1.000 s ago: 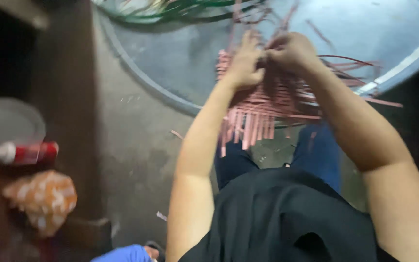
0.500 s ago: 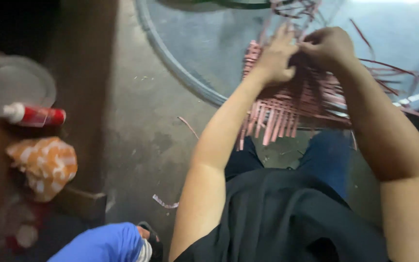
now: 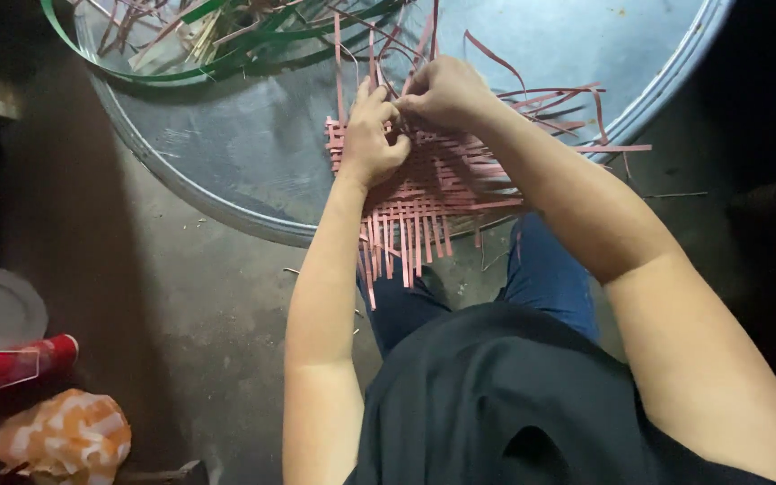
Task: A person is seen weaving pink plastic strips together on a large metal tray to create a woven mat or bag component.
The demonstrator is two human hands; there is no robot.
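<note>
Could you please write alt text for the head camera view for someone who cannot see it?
Both hands, left hand and right hand, work pink strips into a woven mat on a round metal tray. Green strips lie further back.
</note>
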